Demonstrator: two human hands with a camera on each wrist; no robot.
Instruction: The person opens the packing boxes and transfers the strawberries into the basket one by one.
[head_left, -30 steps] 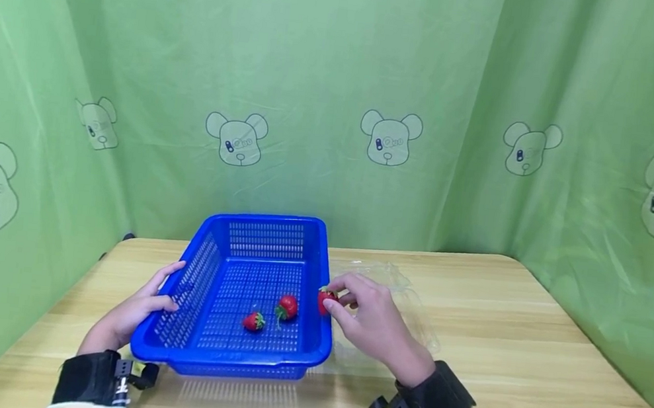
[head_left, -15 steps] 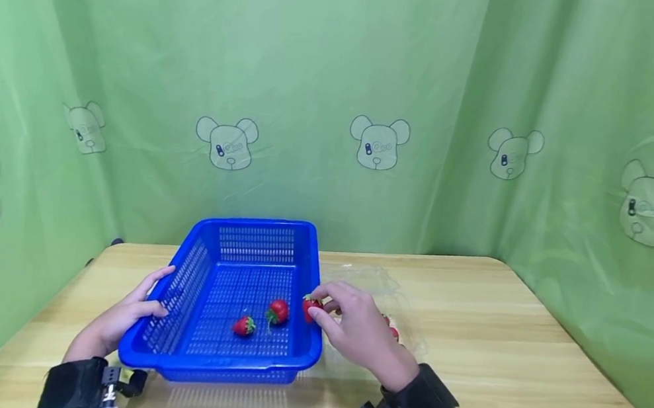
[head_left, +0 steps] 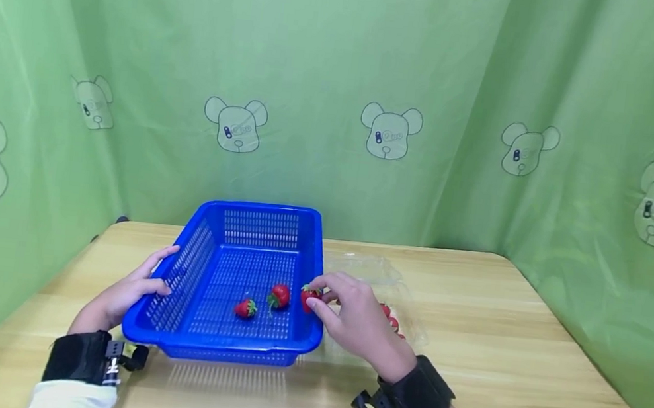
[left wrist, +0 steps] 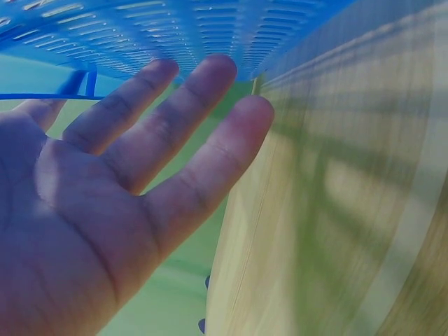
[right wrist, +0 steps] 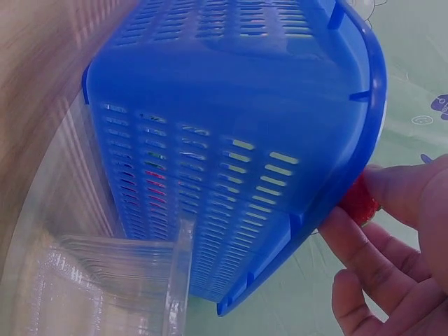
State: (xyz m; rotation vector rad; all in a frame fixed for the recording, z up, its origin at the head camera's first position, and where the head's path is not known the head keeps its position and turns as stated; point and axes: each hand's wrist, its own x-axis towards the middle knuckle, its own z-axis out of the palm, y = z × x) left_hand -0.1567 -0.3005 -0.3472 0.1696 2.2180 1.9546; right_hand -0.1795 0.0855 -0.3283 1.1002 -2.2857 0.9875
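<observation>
A blue plastic basket (head_left: 220, 344) with slotted walls sits left of centre in the head view. Two red strawberries, one on the left (head_left: 245, 308) and one on the right (head_left: 279, 295), lie on its floor. My left hand (head_left: 123, 292) grips its left rim, thumb on the inner side; the left wrist view shows the other fingers against the outer wall from below. My right hand (head_left: 354, 313) pinches a third strawberry (head_left: 309, 298) between thumb and fingertips at the right rim, just inside it. The right wrist view shows this strawberry (right wrist: 360, 201) partly hidden by rim and fingers.
Right of the basket a clear plastic box (head_left: 412, 306) lies partly behind my right hand, with several red berries (head_left: 392, 322) showing in it. Everything stands on a wooden table (head_left: 502, 355). Green curtains (head_left: 320, 44) surround its back and sides.
My right hand has carried the strawberry slightly left, over the right rim to its inner side. More berries in the clear box now show. The left hand keeps its hold. The head view has shifted slightly.
</observation>
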